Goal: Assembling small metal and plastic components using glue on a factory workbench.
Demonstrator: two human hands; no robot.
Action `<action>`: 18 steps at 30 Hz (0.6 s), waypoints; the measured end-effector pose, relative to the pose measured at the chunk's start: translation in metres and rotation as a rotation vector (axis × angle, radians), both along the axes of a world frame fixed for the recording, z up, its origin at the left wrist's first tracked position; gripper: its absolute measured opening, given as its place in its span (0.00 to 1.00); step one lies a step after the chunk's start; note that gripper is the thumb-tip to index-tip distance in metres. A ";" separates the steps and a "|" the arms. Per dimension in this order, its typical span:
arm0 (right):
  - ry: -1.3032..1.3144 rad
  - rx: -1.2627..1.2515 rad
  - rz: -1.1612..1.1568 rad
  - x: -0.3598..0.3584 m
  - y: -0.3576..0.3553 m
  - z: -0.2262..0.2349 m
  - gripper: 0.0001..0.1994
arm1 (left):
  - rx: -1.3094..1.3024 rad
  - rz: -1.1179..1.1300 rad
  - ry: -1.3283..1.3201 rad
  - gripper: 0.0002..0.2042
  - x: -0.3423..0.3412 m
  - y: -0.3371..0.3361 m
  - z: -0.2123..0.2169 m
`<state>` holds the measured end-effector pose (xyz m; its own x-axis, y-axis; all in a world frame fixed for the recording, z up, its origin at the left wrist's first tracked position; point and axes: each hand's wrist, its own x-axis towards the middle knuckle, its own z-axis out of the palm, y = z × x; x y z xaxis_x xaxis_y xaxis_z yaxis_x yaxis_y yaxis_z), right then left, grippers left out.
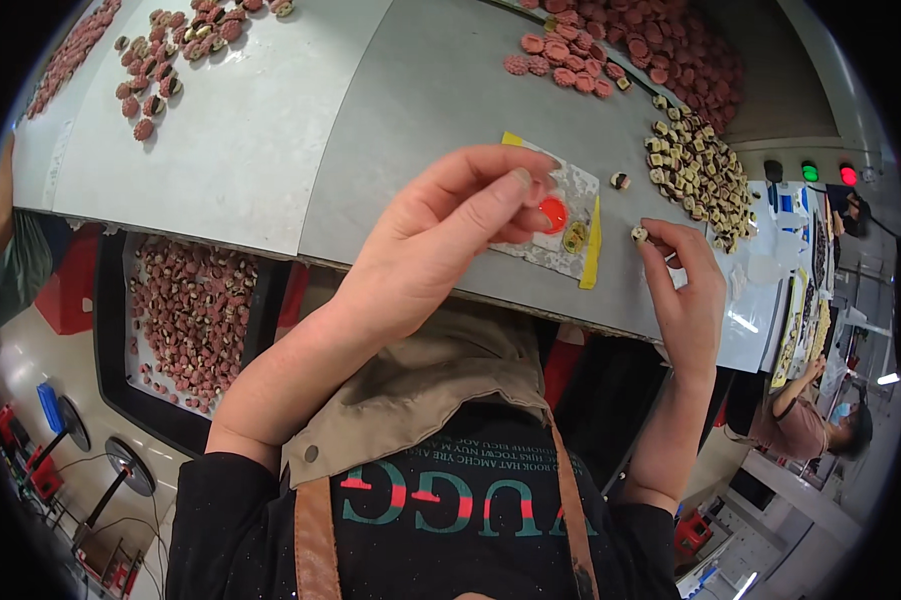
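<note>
Hands, two. Left hand [415,235], centre frame: grip pinched narrow on one blurred pinkish piece [538,192], largely hidden by the fingers. Right hand [688,285], right of centre: grip holding one small cream-and-dark block [639,235] at the fingertips. Between them on the grey surface [400,130]: one patterned mat [541,252] edged with yellow tape, bearing one glossy red round item [551,214]. One loose cream-and-dark block [619,181] lies near the mat. Upper right: one heap of like blocks [692,165], uncountable.
</note>
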<state>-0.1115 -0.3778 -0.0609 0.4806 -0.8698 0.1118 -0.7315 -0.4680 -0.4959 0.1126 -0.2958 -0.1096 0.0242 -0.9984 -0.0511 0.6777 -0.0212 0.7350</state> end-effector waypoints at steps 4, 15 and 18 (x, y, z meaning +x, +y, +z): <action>-0.114 -0.052 0.167 0.029 0.011 0.003 0.10 | -0.057 -0.013 -0.015 0.15 -0.003 -0.002 -0.005; 0.066 -0.228 0.289 0.058 0.013 -0.009 0.13 | -0.027 -0.001 0.088 0.16 0.001 0.001 -0.008; 0.058 -0.213 0.309 0.058 0.011 -0.012 0.13 | -0.021 0.008 0.094 0.16 0.001 0.001 -0.007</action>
